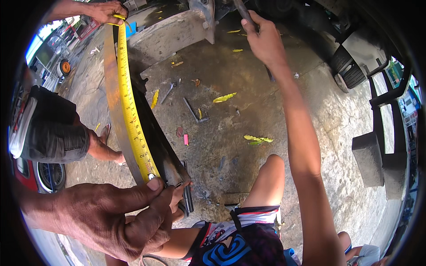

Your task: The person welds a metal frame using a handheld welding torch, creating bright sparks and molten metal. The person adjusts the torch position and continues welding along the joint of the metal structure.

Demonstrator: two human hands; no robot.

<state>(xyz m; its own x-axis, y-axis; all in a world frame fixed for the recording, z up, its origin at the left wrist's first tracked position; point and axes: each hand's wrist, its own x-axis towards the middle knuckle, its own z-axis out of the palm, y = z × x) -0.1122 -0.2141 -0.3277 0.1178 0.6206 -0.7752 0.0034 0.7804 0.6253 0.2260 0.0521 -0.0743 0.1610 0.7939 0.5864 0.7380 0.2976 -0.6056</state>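
My right hand (262, 37) is closed round a dark bar (242, 9) near the top of the view; the bar's upper end runs out of sight. Mostly covered by another person's hand (120, 213), my left hand (178, 198) has its fingers curled at the near end of a long rusty metal beam (114, 84). A dark metal rod (188, 193) shows beside those fingers. Along the beam stretches a yellow tape measure (128, 102). That other hand pinches the tape's near end, and the person's second hand (106, 11) holds it at the far end.
On the stained concrete lie an L-shaped wrench (194, 111), a shorter metal tool (167, 92), a pink piece (186, 139) and several yellow leaves (225, 97). A grey metal beam (171, 33) crosses the back. Concrete-like blocks (367, 159) stand at right; a person in shorts (57, 137) stands left.
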